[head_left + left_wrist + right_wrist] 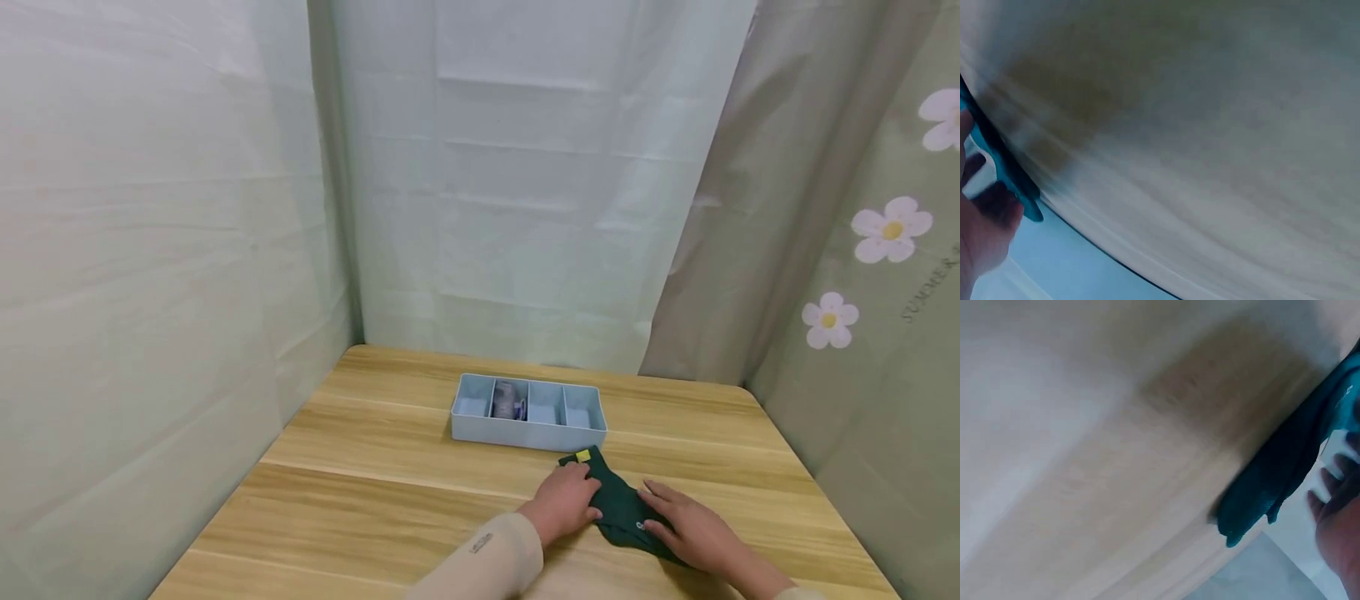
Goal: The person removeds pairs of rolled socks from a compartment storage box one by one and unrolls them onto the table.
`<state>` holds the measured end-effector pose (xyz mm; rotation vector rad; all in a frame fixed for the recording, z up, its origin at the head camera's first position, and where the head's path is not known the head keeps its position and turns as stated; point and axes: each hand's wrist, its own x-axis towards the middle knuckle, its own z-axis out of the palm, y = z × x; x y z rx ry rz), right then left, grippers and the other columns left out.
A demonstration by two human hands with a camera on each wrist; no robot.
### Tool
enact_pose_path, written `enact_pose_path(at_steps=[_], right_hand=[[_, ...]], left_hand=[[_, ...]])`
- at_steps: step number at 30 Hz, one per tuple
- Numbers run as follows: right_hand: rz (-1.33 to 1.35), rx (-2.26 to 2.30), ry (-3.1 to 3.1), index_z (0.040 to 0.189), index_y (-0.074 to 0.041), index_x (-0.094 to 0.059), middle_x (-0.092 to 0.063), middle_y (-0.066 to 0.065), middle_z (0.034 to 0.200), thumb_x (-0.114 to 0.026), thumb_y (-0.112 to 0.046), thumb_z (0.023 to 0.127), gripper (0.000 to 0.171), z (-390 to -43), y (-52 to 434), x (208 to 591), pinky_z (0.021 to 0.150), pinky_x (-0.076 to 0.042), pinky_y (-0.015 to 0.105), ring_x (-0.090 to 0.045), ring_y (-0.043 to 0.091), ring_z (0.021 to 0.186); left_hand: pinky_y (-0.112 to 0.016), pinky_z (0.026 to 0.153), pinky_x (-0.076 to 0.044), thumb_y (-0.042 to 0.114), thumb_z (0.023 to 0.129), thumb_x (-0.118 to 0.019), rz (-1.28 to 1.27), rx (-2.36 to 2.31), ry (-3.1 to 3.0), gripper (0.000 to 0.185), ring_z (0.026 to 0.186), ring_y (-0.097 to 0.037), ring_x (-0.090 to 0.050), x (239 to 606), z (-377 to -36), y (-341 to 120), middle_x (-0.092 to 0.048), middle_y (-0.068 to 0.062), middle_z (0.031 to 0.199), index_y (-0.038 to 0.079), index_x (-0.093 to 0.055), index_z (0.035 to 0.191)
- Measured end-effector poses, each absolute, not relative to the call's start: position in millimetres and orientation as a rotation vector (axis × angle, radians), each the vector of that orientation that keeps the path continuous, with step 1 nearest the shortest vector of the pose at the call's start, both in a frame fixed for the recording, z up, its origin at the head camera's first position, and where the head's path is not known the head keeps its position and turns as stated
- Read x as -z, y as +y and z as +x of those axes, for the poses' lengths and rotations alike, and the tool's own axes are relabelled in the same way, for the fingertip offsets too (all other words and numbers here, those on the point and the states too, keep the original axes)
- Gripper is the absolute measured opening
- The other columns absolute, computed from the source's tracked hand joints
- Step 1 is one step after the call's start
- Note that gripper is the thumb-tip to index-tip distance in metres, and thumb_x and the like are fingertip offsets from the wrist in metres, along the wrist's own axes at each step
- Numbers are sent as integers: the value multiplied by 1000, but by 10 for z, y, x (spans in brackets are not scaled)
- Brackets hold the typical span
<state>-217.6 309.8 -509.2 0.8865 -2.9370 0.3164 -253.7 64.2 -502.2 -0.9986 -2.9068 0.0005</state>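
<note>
Dark green sock point(621, 510), yellow tag, flat under hands

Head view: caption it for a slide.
Both hands press a dark green sock flat before a blue divided tray.

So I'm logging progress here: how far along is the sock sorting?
One rolled item already sits in the tray's second compartment from the left. Both the left hand and right hand rest on a dark green sock on the table. The tray's other three compartments look empty.
</note>
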Motion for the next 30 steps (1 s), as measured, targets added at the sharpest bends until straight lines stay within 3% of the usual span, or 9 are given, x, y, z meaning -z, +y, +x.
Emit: enact_pose_path(at_steps=[4,9,15,23,30], right_hand=[[1096,-295,-2822,144,-6,-52,-50,16,145,-56,-31,102,48,-2268,3026,5123,93,-51,48,-56,33,124],[1163,-310,-2841,144,-6,-52,-49,18,146,-49,-33,105,47,-2279,2991,5212,93,-51,47,-55,34,125],[900,-292,-2942,139,-4,-57,-50,18,145,-51,-39,103,51,-2227,2966,5299,94,-50,50,-56,34,125],[622,-252,-2912,127,5,-63,-55,29,134,-66,-21,95,42,-2113,2790,5273,91,-51,50,-59,40,118],[435,-175,-2884,121,13,-63,-56,37,126,-64,-17,95,40,-2155,2630,5250,88,-52,53,-58,46,115]], left_hand=[[-32,96,-47,51,92,-65,-962,-65,-2860,37,105,-13,-58,5051,-2503,661,-63,3,109,21,-72,112],[-36,101,-44,46,98,-59,-1008,-21,-2888,33,113,-12,-58,5057,-2499,630,-65,5,118,23,-72,116],[-40,109,-38,40,101,-56,-1047,39,-2928,35,132,-10,-47,5023,-2516,556,-54,5,142,25,-65,131],[-36,107,-39,34,99,-60,-1049,55,-2846,32,129,-10,-49,4996,-2491,485,-57,3,136,21,-67,127],[-31,107,-39,36,98,-60,-1033,38,-2855,32,130,-9,-48,5032,-2501,479,-57,4,137,22,-68,126]])
